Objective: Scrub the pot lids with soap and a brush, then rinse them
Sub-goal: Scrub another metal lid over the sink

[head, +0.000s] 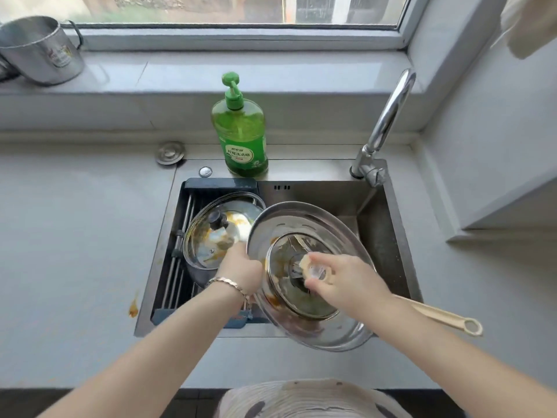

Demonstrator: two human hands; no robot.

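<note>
The right hand (346, 279) is curled around a beige long-handled plastic brush (437, 316), whose head is pressed against the glass centre of a large round stainless-steel pot lid (301, 218) at mid-frame. The left hand (241, 267) is clamped on that lid's left rim. The lid is held tilted above the steel sink (382, 236) and is smeared with orange residue. Left of it, a smaller glass lid with a black knob (208, 245), also soiled, is seated on a pot in the sink. A green pump bottle of dish soap (241, 137) is stood behind the sink on the grey desk (75, 236), and a curved chrome faucet (388, 116) is seen at the upper right.
</note>
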